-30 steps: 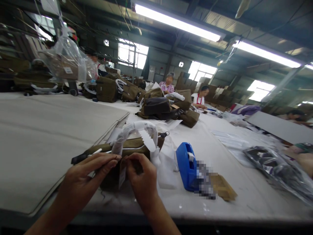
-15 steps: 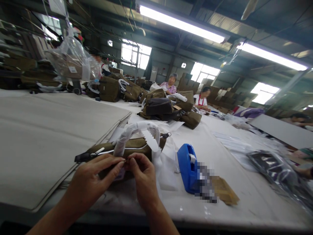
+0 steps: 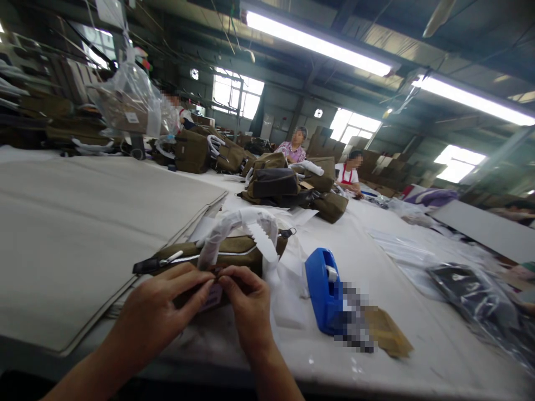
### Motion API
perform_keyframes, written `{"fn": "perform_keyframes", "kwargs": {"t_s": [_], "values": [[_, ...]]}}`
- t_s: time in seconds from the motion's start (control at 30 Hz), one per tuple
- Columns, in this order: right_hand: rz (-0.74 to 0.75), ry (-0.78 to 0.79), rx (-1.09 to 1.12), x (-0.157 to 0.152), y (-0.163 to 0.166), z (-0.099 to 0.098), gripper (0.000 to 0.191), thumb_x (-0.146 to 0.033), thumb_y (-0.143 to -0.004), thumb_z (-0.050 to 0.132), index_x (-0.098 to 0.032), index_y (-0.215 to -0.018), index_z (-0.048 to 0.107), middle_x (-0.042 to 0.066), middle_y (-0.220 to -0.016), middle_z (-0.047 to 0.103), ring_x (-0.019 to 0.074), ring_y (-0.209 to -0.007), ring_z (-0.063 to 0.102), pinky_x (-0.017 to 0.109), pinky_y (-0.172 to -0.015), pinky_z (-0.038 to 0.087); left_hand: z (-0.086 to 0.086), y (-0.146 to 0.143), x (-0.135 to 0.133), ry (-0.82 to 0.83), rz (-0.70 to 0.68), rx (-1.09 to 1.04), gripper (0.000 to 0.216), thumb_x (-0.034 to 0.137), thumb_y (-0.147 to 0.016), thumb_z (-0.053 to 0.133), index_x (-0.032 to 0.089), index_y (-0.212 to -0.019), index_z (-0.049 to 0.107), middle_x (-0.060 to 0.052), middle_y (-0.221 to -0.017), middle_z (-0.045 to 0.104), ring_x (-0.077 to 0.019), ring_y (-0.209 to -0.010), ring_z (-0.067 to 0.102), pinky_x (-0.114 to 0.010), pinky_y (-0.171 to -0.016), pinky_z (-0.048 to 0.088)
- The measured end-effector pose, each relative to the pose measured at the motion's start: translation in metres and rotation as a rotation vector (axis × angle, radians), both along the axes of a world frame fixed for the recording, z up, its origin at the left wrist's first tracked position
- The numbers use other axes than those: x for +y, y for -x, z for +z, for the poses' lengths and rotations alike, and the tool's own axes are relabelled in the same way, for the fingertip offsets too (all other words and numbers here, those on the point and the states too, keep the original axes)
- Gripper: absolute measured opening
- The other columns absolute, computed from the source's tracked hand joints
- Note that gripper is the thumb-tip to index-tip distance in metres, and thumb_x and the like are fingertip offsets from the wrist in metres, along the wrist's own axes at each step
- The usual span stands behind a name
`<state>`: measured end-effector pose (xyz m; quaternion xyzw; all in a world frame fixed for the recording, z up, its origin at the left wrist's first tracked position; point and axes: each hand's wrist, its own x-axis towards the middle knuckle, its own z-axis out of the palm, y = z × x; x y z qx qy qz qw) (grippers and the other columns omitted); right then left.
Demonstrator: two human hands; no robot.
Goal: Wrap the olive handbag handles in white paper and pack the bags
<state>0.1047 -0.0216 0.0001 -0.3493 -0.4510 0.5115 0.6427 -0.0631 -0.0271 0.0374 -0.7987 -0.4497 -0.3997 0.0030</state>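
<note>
An olive bag (image 3: pixel 238 246) with a silver zip lies in front of me on the white table (image 3: pixel 292 362). White wrapping covers its handles (image 3: pixel 212 240). At the bag's near side, my left hand (image 3: pixel 156 303) is closed in a pinch, thumb against fingers. Just beside it my right hand (image 3: pixel 249 303) pinches too, the fingertips of both almost meeting. What they hold is small and mostly covered by the fingers. Below the fingertips hangs a pale label (image 3: pixel 214 297), partly hidden by my hands.
Right of the bag stands a blue tape dispenser (image 3: pixel 321 292) near a piece of brown paper (image 3: pixel 387 331). Large pale sheets (image 3: pixel 104 223) cover the left. Olive bags (image 3: pixel 276 181) are piled behind, with co-workers beyond. Clear plastic bags (image 3: pixel 472 295) lie at right.
The view has shifted slightly, so everything sits a little further right. Both hands remain pinched at the bag's near side, and more of the pale label shows under them.
</note>
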Motion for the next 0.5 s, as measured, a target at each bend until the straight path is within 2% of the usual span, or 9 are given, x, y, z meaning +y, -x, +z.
{"fn": "perform_keyframes", "kwargs": {"t_s": [0.13, 0.27, 0.5], "values": [[-0.044, -0.078, -0.107, -0.001, -0.002, 0.001, 0.010, -0.014, -0.078, 0.076, -0.021, -0.083, 0.079, 0.001, -0.085, 0.075, 0.0164, -0.082, 0.070, 0.025, -0.078, 0.055, 0.001, -0.001, 0.000, 0.003, -0.003, 0.005, 0.025, 0.042, -0.095, 0.057, 0.029, -0.091, 0.077, 0.002, -0.086, 0.076, -0.0147, -0.071, 0.073, -0.023, -0.064, 0.051], [-0.118, -0.187, -0.250, -0.001, -0.005, 0.003, 0.023, -0.003, -0.076, 0.073, -0.024, -0.081, 0.080, -0.001, -0.082, 0.076, 0.0151, -0.080, 0.070, 0.023, -0.076, 0.054, 0.003, -0.004, 0.000, 0.001, -0.030, -0.019, 0.024, 0.039, -0.095, 0.057, 0.027, -0.089, 0.077, 0.001, -0.083, 0.075, -0.0148, -0.071, 0.073, -0.022, -0.065, 0.051], [-0.172, -0.221, -0.230, 0.002, -0.001, 0.000, 0.030, 0.003, -0.074, 0.068, -0.023, -0.078, 0.080, -0.001, -0.078, 0.076, 0.0142, -0.076, 0.071, 0.021, -0.072, 0.055, -0.007, -0.003, 0.004, -0.020, -0.042, -0.044, 0.019, 0.031, -0.094, 0.059, 0.024, -0.090, 0.075, -0.001, -0.086, 0.075, -0.0149, -0.075, 0.072, -0.020, -0.069, 0.052]]}}
